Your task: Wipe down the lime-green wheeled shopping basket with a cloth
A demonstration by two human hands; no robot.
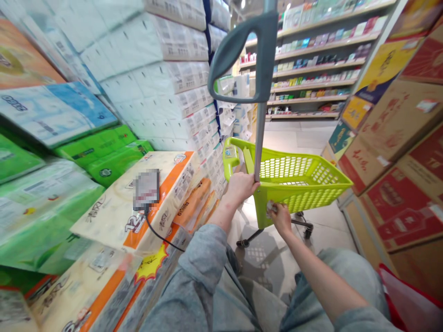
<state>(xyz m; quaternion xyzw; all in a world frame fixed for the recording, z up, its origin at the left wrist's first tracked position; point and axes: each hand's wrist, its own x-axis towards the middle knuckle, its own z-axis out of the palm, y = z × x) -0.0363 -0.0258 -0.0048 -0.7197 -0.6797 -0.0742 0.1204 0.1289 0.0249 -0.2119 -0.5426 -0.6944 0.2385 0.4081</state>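
Note:
A lime-green rolling shopping basket (pixel 301 184) stands in front of me, with a grey pole (pixel 261 133) topped by a dark grey loop handle (pixel 263 60). My left hand (pixel 241 186) is closed on the basket's near top edge, right beside the foot of the pole; its fingertips are partly hidden. Lower down, my right hand (pixel 283 217) pinches a crumpled white tissue (pixel 270 208) against the basket's outer near wall. Through the perforated sides, no goods show inside the basket. Its green grip (pixel 229 159) sticks out to the left of the pole.
Packs of tissue paper (pixel 138 198) are stacked at left, with a blurred device (pixel 146 189) and its cable on top. Tall white packs (pixel 187 74) rise behind. Cardboard boxes (pixel 391 124) line the right. Stocked shelves (pixel 314 60) stand at the back. Dark casters (pixel 244 243) touch the tiled floor.

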